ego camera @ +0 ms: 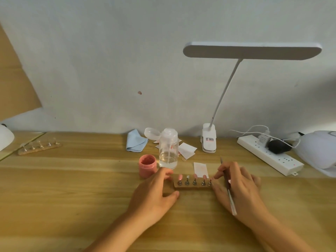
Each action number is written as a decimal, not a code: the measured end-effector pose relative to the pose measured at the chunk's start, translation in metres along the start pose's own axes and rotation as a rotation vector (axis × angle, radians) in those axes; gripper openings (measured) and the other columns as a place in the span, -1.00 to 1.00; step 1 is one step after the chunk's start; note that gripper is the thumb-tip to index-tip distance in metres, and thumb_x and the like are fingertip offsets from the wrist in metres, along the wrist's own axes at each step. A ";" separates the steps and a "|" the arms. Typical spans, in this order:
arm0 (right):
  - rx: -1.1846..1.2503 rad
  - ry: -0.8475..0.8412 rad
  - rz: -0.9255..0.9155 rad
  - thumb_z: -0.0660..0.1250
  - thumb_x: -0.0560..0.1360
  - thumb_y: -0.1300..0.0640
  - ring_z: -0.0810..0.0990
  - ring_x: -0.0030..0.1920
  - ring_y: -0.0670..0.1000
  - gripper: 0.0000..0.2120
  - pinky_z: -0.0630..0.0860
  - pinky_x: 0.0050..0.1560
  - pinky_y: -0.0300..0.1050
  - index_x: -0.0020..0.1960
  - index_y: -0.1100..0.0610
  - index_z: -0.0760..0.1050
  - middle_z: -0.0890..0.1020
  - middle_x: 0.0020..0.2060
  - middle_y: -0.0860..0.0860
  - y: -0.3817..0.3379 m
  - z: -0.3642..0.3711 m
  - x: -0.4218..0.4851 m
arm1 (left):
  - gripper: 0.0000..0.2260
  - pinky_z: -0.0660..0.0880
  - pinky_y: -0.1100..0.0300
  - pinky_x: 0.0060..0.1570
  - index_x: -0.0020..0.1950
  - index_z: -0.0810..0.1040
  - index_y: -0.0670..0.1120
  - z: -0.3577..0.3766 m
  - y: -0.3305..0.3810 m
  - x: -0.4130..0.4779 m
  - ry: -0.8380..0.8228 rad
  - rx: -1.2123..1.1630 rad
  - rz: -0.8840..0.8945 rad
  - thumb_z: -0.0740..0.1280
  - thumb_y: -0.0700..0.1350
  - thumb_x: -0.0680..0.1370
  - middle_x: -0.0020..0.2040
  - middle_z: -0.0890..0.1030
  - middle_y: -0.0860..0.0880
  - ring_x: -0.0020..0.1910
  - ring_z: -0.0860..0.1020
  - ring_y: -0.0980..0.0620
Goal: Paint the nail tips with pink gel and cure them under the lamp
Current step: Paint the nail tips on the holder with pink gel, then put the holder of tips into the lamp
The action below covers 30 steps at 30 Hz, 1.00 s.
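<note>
A small cork holder (192, 186) lies on the wooden table and carries several nail tips (195, 176) on metal stands; most are pink, one looks pale. My left hand (156, 193) grips the holder's left end between thumb and fingers. My right hand (240, 188) holds a thin brush (229, 193) across its fingers, and its fingertips pinch the rightmost tip. An open pink gel jar (147, 166) stands just behind the left hand. The white curing lamp (320, 151) sits at the far right edge.
A clear pump bottle (168, 149) stands behind the jar, with a blue cloth (135, 140) and paper wipes (187, 150) nearby. A clip desk lamp (209, 140) and power strip (269, 155) line the wall. A second holder (40, 147) lies far left.
</note>
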State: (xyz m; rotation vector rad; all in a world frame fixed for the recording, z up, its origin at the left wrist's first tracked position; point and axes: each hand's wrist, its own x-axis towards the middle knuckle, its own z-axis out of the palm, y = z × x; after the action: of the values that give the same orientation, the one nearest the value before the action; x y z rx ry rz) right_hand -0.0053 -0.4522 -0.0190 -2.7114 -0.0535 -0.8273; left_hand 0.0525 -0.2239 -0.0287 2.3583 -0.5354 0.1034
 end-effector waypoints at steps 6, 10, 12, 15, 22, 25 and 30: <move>-0.075 0.023 -0.101 0.42 0.40 0.22 0.52 0.00 0.05 -0.51 0.18 -0.06 -0.06 0.29 0.10 0.37 0.65 -0.10 -0.11 -0.040 -0.016 0.000 | -0.62 0.41 0.39 -0.22 0.03 0.47 0.27 -0.010 0.022 -0.018 0.029 -0.303 0.136 0.21 0.46 0.39 0.00 0.58 0.34 -0.16 0.58 0.26; -0.065 -0.068 -0.209 0.15 0.40 0.19 0.46 0.07 0.02 -0.41 0.23 0.02 -0.07 0.44 0.08 0.27 0.62 0.00 -0.10 -0.072 -0.016 0.008 | -0.80 0.46 0.19 -0.23 0.00 0.46 0.22 -0.008 0.040 -0.018 -0.184 -0.511 0.134 0.18 0.29 0.56 -0.25 0.62 0.14 -0.31 0.56 0.13; -0.022 -0.098 -0.216 0.24 0.45 0.25 0.46 0.10 -0.02 -0.30 0.29 0.07 -0.09 0.55 0.00 0.12 0.60 0.11 -0.14 -0.070 -0.017 0.009 | -0.86 0.40 0.15 -0.25 -0.03 0.49 0.18 -0.010 0.034 -0.018 -0.142 -0.556 0.088 0.17 0.09 0.67 -0.35 0.56 0.13 -0.36 0.48 0.13; 0.049 -0.058 -0.139 0.34 0.45 0.28 0.55 0.05 -0.08 -0.27 0.43 0.06 -0.06 0.53 0.00 0.12 0.59 0.07 -0.19 -0.050 -0.018 -0.004 | -0.78 0.34 0.17 -0.29 -0.10 0.50 0.17 -0.013 0.015 -0.021 -0.059 -0.547 -0.021 0.15 -0.02 0.69 -0.40 0.51 0.13 -0.40 0.43 0.15; -0.148 -0.180 0.107 0.17 0.57 -0.13 0.27 0.37 -0.11 -0.39 0.20 0.28 -0.16 0.49 -0.02 -0.05 0.43 0.33 -0.27 -0.013 0.006 -0.013 | -0.85 0.39 0.25 -0.45 0.02 0.47 0.01 -0.009 0.002 -0.022 0.069 -0.564 -0.117 0.12 -0.09 0.70 -0.16 0.68 0.16 -0.37 0.56 0.12; -0.138 -0.170 0.094 0.20 0.56 -0.12 0.30 0.36 -0.11 -0.43 0.19 0.23 -0.16 0.46 -0.03 0.03 0.46 0.30 -0.29 -0.008 0.012 -0.004 | -0.83 0.42 0.24 -0.44 0.10 0.48 0.11 -0.009 0.000 -0.025 0.084 -0.572 -0.103 0.13 -0.11 0.70 -0.11 0.68 0.18 -0.35 0.57 0.14; -0.030 -0.211 0.038 0.27 0.56 -0.10 0.35 0.26 -0.11 -0.48 0.23 0.13 -0.15 0.42 -0.06 0.12 0.53 0.10 -0.28 -0.008 -0.001 0.008 | -0.74 0.43 0.26 -0.45 0.16 0.44 0.28 -0.009 0.003 -0.027 0.093 -0.572 -0.081 0.13 -0.11 0.70 -0.06 0.69 0.16 -0.33 0.59 0.10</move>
State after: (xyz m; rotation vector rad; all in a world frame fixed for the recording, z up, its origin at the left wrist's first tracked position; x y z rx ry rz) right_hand 0.0001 -0.4449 -0.0110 -2.8083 -0.0363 -0.5333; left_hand 0.0276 -0.2104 -0.0257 1.8033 -0.3633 0.0172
